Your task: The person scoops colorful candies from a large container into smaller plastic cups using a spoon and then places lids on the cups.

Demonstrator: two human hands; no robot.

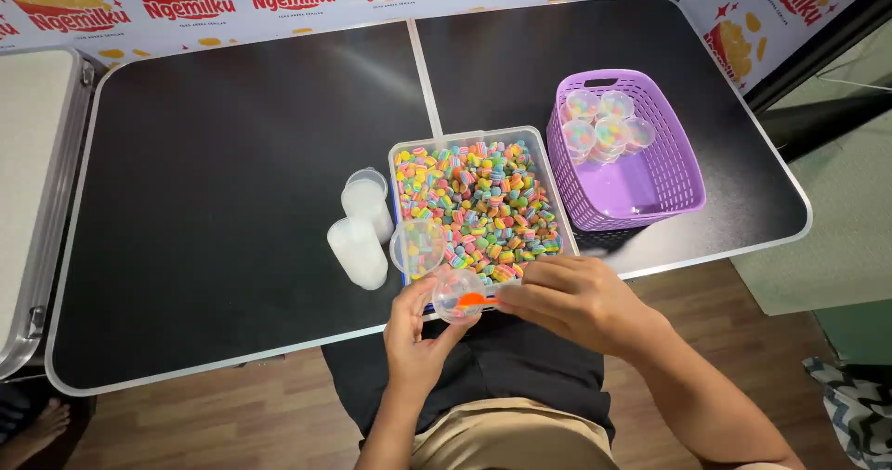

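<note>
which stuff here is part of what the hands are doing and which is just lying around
In use:
- left hand holding a small clear cup
- right hand with an orange scoop
- tray of coloured candies
- loose clear lid
- stacks of empty cups
- purple basket with filled cups

Lying about:
- grey case at the table's left
- patterned cloth on the floor

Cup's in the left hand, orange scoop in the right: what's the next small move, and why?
Probably tip the small orange scoop in the right hand into the small clear plastic cup held by the left hand: it sits at the rim, and the cup looks only part-filled.
</note>
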